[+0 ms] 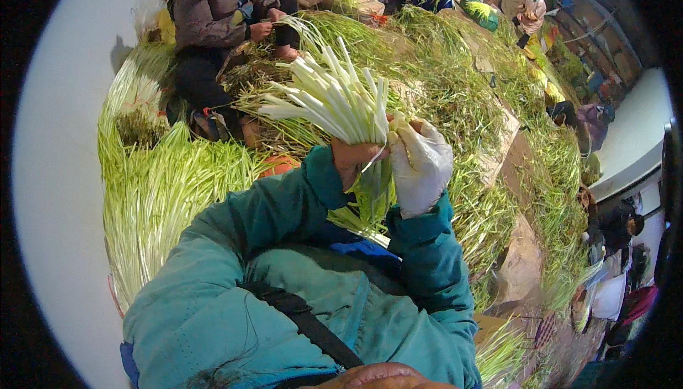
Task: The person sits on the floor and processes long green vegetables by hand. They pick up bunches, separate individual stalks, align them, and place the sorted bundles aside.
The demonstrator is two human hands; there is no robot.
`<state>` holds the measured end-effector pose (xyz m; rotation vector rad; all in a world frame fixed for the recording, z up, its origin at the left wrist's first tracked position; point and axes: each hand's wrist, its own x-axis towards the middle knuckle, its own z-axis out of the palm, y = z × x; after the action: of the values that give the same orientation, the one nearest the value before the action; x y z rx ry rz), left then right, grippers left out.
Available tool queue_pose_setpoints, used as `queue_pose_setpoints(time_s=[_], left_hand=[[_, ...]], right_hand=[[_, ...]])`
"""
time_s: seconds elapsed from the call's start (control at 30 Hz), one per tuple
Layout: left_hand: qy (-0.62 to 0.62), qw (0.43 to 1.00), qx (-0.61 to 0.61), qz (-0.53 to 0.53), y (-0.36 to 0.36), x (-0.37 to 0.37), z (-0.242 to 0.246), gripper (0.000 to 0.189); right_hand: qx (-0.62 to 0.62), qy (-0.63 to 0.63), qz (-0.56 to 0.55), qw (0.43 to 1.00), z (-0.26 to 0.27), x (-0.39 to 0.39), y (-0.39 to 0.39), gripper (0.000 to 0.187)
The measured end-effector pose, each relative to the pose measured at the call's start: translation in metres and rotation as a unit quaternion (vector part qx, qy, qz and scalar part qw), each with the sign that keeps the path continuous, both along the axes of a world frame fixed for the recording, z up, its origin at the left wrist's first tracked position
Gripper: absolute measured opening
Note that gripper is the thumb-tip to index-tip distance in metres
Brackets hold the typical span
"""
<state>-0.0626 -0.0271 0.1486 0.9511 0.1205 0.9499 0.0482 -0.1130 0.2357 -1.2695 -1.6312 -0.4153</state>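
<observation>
My bare left hand is wrapped around a bunch of leafy stalks, apparently garlic shoots. Their thick white ends fan out above the fist, and the green leaves hang below it toward my lap. On my right hand is a whitish glove. Its curled fingers close on a pale stalk at the bunch's right side; the fingertips are partly hidden. A thin white strip dangles across the front of my left hand.
A large pile of similar stalks lies at left beside the white wall. Across from me a seated person handles stalks. Loose leaves and cardboard sheets cover the floor at right. Other people sit farther back.
</observation>
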Motion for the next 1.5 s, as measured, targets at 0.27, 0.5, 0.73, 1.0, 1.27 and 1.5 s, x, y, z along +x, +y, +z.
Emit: queue_pose_setpoints(time_s=[0.27,0.5,0.73,1.0,1.27,1.5], left_hand=[[0.059,0.997,-0.011,0.049,-0.013,-0.005,0.025,0.039],[0.053,0.993,0.101,-0.025,0.007,-0.001,0.038,0.026],[0.113,0.987,0.087,-0.077,0.003,0.002,0.039,0.033],[0.03,0.987,0.107,-0.112,-0.007,0.015,0.036,0.055],[0.056,0.978,0.153,-0.13,-0.017,0.022,0.024,0.069],[0.116,0.977,0.172,-0.057,-0.022,0.031,-0.004,0.062]], right_hand=[[-0.007,0.095,0.02,0.995,-0.015,0.002,0.005,0.019],[-0.048,0.429,0.18,0.884,-0.024,0.004,-0.008,0.013],[-0.12,0.473,0.165,0.857,0.013,0.002,-0.026,0.01],[-0.184,0.367,0.117,0.904,0.01,0.011,-0.031,0.045],[-0.019,0.189,0.017,0.982,0.011,0.004,-0.03,0.024],[-0.06,0.172,0.0,0.983,0.026,0.004,-0.038,0.01]])
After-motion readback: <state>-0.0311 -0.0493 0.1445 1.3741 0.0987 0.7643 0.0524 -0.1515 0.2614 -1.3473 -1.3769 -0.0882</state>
